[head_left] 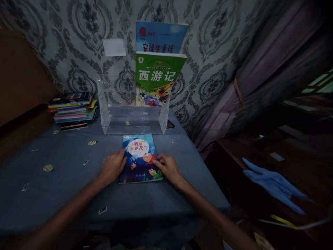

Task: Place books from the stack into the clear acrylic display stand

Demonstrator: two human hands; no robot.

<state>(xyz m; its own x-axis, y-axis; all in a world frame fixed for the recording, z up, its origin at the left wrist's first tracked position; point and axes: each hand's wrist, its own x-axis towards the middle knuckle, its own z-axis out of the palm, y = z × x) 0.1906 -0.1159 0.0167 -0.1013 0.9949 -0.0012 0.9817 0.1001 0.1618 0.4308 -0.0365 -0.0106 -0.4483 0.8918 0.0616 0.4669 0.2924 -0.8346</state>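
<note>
A blue picture book (140, 170) with an orange fish on its cover lies face up on the blue tablecloth, in front of a clear acrylic stand. Gripping its left edge is my left hand (113, 166), whose fingertips are partly hidden at the side of the cover. My right hand (169, 168) holds the opposite edge, the thumb over the cover and the other fingers curled by the side. The clear stand (134, 129) holds a green book (156, 81) upright at its right, with a taller blue book (162, 34) behind it.
A stack of books (73, 111) stands at the back left of the table (70, 191). A white card (114, 47) shows against the patterned wall. To the right hangs a curtain (229, 100), and a blue glove (273, 184) lies on a dark surface beyond the table edge.
</note>
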